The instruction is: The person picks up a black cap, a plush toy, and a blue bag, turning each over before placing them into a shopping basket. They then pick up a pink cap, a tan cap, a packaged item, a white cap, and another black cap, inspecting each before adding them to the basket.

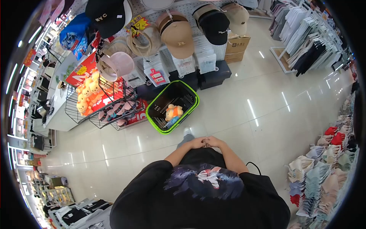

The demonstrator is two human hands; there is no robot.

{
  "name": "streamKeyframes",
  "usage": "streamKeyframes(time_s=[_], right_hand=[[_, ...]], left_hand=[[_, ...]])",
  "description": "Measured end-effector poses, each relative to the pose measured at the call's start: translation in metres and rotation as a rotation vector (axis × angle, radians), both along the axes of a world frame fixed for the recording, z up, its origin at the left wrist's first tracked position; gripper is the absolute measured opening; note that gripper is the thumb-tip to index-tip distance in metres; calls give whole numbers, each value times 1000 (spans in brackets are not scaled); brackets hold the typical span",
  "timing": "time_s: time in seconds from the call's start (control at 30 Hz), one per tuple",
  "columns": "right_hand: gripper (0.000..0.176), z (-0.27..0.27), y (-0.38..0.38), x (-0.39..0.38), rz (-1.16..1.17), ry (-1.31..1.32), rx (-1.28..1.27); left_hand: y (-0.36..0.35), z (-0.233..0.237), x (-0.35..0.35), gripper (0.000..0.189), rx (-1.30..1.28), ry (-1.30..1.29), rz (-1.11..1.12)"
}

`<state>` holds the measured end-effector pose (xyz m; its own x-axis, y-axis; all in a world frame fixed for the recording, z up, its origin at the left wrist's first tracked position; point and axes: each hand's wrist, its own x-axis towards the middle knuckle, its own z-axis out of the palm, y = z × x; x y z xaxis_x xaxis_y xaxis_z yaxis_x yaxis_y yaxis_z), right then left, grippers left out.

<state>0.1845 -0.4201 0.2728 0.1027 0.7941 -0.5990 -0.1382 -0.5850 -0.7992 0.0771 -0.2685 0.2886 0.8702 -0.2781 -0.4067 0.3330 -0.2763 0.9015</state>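
In the head view, my left hand (197,142) and my right hand (214,141) meet in front of my waist, fingers closed together. Whether anything small is between them is hidden. Just ahead, a black shopping basket (166,91) with a bright green rim stands on the floor, apart from both hands. Inside it lies an orange and cream plush toy (174,113) beside a light blue item (172,121) that I cannot make out.
Caps (178,38) hang on a pegboard rack ahead, above packaged goods (206,57). Left of the basket, a wire rack (103,108) holds plush toys. A cardboard box (235,47) stands behind. Clothes racks (309,45) and hanging underwear (318,171) line the right.
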Motion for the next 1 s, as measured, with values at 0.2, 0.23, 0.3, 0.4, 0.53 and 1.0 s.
streamKeyframes(time_s=[0.2,0.23,0.3,0.4,0.53,1.0], right_hand=[[42,4,6,28,-10,-29,12],[42,7,8,35,-14,-34,7],[48,2,7,53,-20,-113,-72],[47,-12,-3,92,-128,-230,-191],[40,-33,-22,141,-431,-574,-286],[38,-13,150,241,-146,-733,-133]], left_hand=[[7,-18,29,37,5,48,49],[9,-19,37,38,28,25,45],[17,-19,60,39,86,-87,6],[39,-39,100,44,102,161,45],[101,-29,146,34,269,60,220],[352,98,159,14,233,-319,1064]])
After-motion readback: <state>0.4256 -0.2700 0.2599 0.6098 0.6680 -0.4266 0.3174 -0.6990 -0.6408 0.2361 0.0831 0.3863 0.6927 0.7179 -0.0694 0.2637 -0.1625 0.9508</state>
